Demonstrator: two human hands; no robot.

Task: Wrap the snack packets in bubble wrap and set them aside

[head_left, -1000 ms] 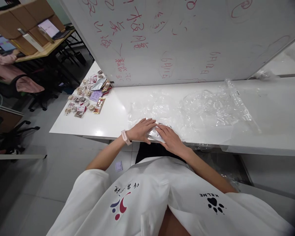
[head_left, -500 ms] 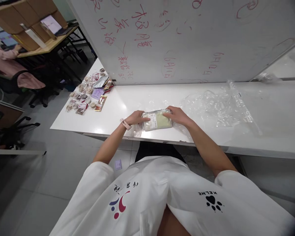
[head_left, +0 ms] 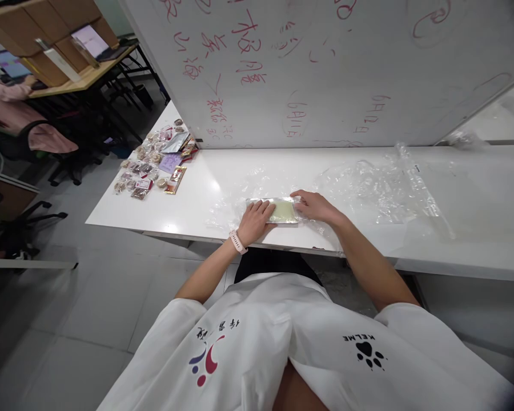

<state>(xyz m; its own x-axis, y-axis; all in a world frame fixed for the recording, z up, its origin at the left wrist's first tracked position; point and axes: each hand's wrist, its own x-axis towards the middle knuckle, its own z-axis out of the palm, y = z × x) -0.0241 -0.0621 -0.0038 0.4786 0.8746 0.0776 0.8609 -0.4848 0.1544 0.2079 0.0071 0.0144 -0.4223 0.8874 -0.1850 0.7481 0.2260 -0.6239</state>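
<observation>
A flat light green packet (head_left: 284,212) with silvery edges lies on the table on a sheet of crinkled clear plastic wrap (head_left: 227,212). My left hand (head_left: 257,221), with a pale pink band on its wrist, rests flat on the left part of the packet with the fingers stretched out. It covers much of that side. At the packet's right end, my right hand (head_left: 312,205) has its fingers bent around the edge, the index finger reaching along the far corner. Its fingertips are partly hidden.
More clear plastic (head_left: 368,191) spreads over the white table (head_left: 466,222) on the right. Small wrapped snacks and packets (head_left: 148,168) lie in a pile at the left end. A whiteboard (head_left: 325,68) stands along the back. Far left, a person in pink (head_left: 8,105) sits at a desk.
The packet has gone from raised in both hands to lying flat on the table, and its white label no longer shows. My left hand moved from its left end onto its top.
</observation>
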